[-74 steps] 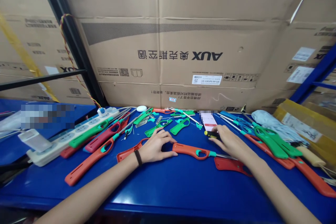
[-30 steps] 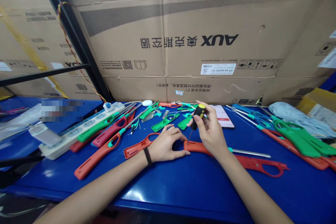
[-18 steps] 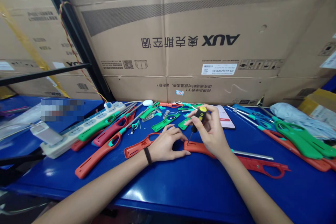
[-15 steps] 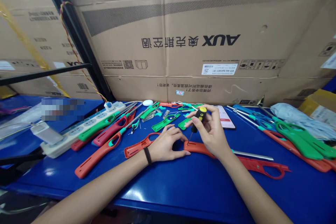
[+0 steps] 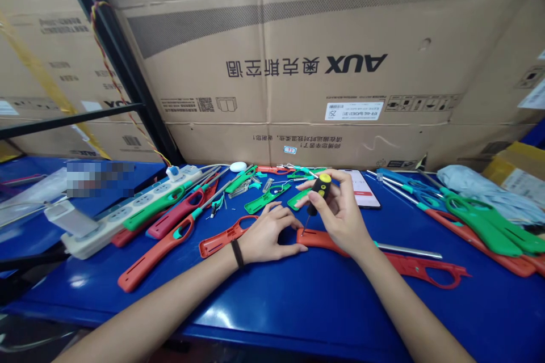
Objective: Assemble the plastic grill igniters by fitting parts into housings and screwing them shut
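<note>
An orange long-nosed lighter (image 5: 317, 238) lies on the blue table (image 5: 298, 300), its metal nozzle (image 5: 409, 252) pointing right. My left hand (image 5: 268, 233) is curled over the lighter's butt end, thumb and fingers pinching it down. In my right hand (image 5: 340, 212) stands a small screwdriver (image 5: 315, 194) with a black and yellow handle. Its tip rests on the lighter body near the left end.
Loose orange shell halves (image 5: 221, 238) (image 5: 426, 269) lie either side. Several green, red and blue lighters (image 5: 477, 218) (image 5: 170, 204) crowd left and right. A white power strip (image 5: 128, 212), a phone (image 5: 366, 193), small green parts (image 5: 264, 199) and cardboard boxes (image 5: 298, 68) stand behind.
My right hand picked the screwdriver up from the table and set its tip on the orange lighter. Over the last second it shifted its grip slightly. My left hand stayed on the lighter's end.
</note>
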Demonstrator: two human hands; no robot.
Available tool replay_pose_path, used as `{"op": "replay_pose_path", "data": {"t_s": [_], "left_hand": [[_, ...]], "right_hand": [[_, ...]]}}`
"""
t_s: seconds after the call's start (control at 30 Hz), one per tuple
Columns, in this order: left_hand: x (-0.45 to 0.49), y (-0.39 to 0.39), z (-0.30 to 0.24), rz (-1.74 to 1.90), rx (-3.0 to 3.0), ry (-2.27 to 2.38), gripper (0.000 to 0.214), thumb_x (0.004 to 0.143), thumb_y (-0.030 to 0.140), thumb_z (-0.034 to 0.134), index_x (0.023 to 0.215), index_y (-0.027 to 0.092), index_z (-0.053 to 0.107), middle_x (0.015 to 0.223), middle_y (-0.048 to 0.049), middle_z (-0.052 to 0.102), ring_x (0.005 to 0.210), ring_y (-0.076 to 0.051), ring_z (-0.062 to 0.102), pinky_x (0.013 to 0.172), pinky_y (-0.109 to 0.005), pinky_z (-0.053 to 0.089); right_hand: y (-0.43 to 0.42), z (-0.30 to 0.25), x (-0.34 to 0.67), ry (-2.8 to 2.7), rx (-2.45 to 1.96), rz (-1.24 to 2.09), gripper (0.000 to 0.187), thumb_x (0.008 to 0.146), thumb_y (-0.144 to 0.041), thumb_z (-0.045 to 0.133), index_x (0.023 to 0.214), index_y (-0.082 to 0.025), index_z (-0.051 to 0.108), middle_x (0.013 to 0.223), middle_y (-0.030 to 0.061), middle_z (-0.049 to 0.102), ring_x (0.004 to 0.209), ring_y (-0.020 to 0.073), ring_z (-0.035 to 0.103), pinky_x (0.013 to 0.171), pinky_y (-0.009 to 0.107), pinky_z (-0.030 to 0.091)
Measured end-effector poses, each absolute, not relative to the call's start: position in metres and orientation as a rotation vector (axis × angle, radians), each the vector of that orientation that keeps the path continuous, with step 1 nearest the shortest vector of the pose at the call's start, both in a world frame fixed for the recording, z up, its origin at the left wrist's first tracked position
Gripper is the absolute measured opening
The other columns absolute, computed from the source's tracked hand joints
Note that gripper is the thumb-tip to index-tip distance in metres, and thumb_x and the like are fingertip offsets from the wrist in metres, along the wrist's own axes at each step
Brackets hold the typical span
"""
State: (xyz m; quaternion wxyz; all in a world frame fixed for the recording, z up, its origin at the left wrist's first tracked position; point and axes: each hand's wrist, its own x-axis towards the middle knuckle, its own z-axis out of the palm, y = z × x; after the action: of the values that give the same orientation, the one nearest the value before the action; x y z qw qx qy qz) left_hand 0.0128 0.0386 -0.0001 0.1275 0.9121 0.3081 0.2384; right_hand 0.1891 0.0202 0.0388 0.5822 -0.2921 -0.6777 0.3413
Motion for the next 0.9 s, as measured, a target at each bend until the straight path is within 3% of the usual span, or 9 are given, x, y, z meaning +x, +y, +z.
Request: {"op": "replay_pose_path", "data": {"t_s": [0.23,0.33,0.5,0.67,0.8,0.9], "left_hand": [[0.012,0.039,-0.002,0.719,2.662,0.887,0.033,0.077,0.048,0.067,0.096,0.021,0.059,0.106,-0.0039,0.063,0.11,-0.024,0.053,0.108,-0.045,0.023],[0.013,0.04,-0.003,0.708,2.676,0.91,0.033,0.077,0.048,0.067,0.095,0.021,0.06,0.114,-0.0057,0.061,0.115,-0.026,0.05,0.108,-0.046,0.023],[0.013,0.04,-0.003,0.713,2.662,0.897,0.035,0.076,0.049,0.067,0.096,0.021,0.06,0.108,-0.0047,0.062,0.109,-0.025,0.053,0.107,-0.046,0.024],[0.013,0.04,-0.001,0.706,2.657,0.884,0.034,0.077,0.048,0.067,0.097,0.021,0.06,0.104,-0.0042,0.063,0.104,-0.024,0.055,0.107,-0.045,0.024],[0.014,0.039,0.0,0.706,2.657,0.883,0.035,0.077,0.047,0.068,0.098,0.021,0.059,0.1,-0.0028,0.063,0.102,-0.022,0.056,0.107,-0.043,0.024],[0.014,0.038,0.001,0.702,2.645,0.876,0.033,0.077,0.045,0.068,0.097,0.021,0.059,0.099,-0.0017,0.064,0.1,-0.021,0.057,0.107,-0.042,0.022]], "right_hand": [[0.016,0.045,0.188,-1.718,-0.709,0.911,0.031,0.096,-0.036,0.04,0.127,-0.031,0.038,0.119,0.0056,0.058,0.108,0.0201,0.059,0.094,0.042,0.048],[0.016,0.045,0.187,-1.717,-0.713,0.971,0.029,0.096,-0.037,0.038,0.124,-0.03,0.041,0.121,0.0053,0.056,0.114,0.0193,0.055,0.1,0.043,0.044],[0.017,0.04,0.184,-1.596,-0.627,1.013,0.028,0.088,-0.033,0.055,0.11,-0.03,0.036,0.102,0.0021,0.058,0.097,0.0167,0.06,0.088,0.038,0.051],[0.014,0.038,0.18,-1.574,-0.656,0.964,0.044,0.09,-0.034,0.051,0.129,-0.034,0.031,0.089,-0.0004,0.049,0.071,0.014,0.053,0.072,0.033,0.051],[0.015,0.039,0.178,-1.474,-0.591,1.081,0.03,0.097,-0.043,0.032,0.123,-0.032,0.04,0.085,-0.0003,0.045,0.07,0.014,0.049,0.074,0.034,0.048],[0.019,0.04,0.179,-1.404,-0.535,1.05,0.016,0.094,-0.037,0.045,0.108,-0.03,0.044,0.087,-0.0017,0.048,0.074,0.0127,0.052,0.076,0.032,0.046]]}}
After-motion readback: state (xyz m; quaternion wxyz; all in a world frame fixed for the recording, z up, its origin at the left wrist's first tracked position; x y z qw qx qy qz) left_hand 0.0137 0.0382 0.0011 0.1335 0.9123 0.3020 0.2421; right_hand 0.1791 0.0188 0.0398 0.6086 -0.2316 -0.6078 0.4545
